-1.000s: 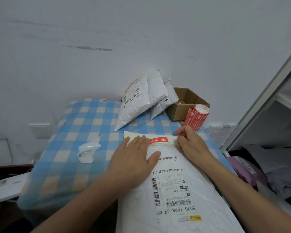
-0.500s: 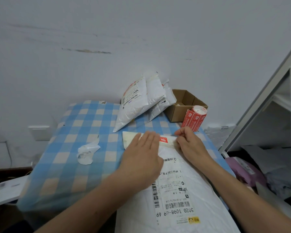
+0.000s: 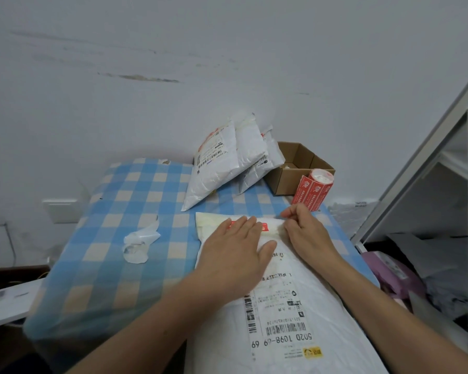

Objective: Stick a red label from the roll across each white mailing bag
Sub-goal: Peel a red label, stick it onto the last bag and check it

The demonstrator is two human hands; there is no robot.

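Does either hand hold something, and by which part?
The right hand pinches the white mailing bag at its far right corner. The left hand only presses flat on the red label.

Bare forearms (image 3: 160, 319), bare left hand (image 3: 235, 255), right hand (image 3: 305, 234)

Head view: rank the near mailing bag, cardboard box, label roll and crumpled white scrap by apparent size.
1. near mailing bag, closest to the camera.
2. cardboard box.
3. label roll and crumpled white scrap look about alike; unranked.

Flat left hand (image 3: 237, 256) covers red label (image 3: 265, 227) on white mailing bag (image 3: 333, 317); right hand (image 3: 305, 234) pinches bag's edge.
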